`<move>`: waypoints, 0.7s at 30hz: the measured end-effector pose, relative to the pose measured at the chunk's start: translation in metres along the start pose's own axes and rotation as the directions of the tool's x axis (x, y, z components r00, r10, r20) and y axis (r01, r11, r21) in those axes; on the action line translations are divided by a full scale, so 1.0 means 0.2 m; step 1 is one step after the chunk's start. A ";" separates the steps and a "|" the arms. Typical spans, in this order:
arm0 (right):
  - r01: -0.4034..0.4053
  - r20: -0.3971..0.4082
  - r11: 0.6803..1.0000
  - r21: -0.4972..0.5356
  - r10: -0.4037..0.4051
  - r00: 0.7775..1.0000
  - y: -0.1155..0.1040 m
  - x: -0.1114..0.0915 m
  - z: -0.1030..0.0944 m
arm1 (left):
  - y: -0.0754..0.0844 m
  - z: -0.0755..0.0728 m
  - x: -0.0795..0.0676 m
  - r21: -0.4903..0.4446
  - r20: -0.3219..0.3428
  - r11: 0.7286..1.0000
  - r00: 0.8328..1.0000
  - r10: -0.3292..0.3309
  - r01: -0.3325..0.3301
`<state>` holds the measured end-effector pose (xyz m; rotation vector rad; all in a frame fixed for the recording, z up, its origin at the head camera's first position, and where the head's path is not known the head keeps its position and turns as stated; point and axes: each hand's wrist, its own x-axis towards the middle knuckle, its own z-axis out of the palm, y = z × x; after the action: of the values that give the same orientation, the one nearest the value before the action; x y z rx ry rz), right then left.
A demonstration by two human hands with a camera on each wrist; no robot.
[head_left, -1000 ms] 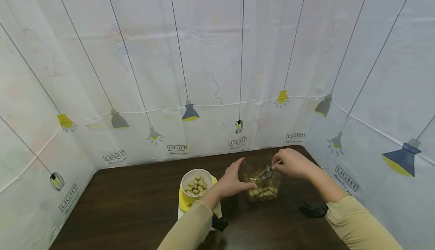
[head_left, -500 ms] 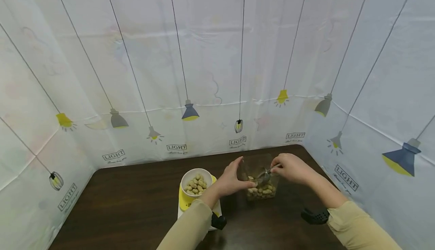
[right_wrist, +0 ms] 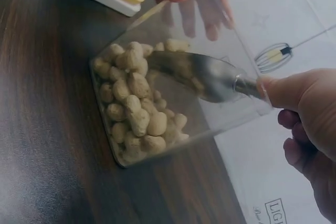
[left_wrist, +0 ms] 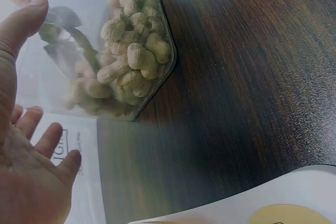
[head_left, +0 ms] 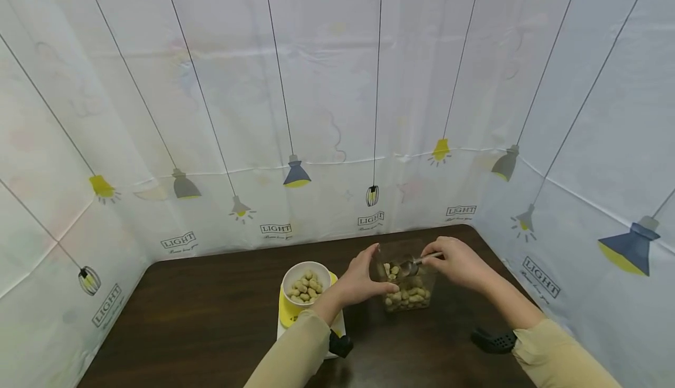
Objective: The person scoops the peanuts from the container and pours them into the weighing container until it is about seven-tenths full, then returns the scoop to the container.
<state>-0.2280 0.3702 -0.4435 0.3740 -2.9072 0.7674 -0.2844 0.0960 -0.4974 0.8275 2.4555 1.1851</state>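
Observation:
A clear plastic container [right_wrist: 210, 124] with unshelled peanuts [right_wrist: 134, 85] in its lower part stands on the dark table. My left hand [head_left: 358, 282] holds its left side, thumb on the near wall and fingers spread behind. In my right hand [head_left: 459, 264] is the handle of a metal scoop [right_wrist: 212, 77], pinched between thumb and fingers. The scoop's head lies inside the container, tilted down to the left, its tip against the peanuts. Left of my left hand, a white bowl [head_left: 287, 276] of peanuts sits on a yellow and white kitchen scale [head_left: 287, 316].
The dark wooden table [head_left: 200, 317] reaches back to a white curtain [head_left: 327, 112] printed with hanging lamps. A black perforated piece [head_left: 493, 341] shows beside my right sleeve, and another black piece [head_left: 341, 345] beside my left forearm, over the scale.
The scoop first goes deeper among the peanuts, then its head comes up a little and levels out. My left hand keeps its place on the container.

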 end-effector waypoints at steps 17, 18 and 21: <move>-0.048 -0.053 0.988 0.149 0.056 0.997 0.02 -0.11 -0.03 | 0.01 -0.01 -0.02 0.000 0.004 1.000 1.000 0.009 -0.009; -0.050 -0.052 0.987 0.152 0.059 0.997 0.02 -0.11 -0.03 | 0.01 -0.01 -0.02 -0.003 0.003 1.000 1.000 0.013 -0.013; -0.060 -0.060 0.984 0.169 0.071 0.996 0.04 -0.12 -0.03 | 0.02 -0.01 -0.02 -0.001 0.006 1.000 1.000 0.018 -0.018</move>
<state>-0.2063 0.3848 -0.4465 0.2636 -2.8150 1.0180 -0.2814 0.0951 -0.4943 0.8535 2.4474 1.1886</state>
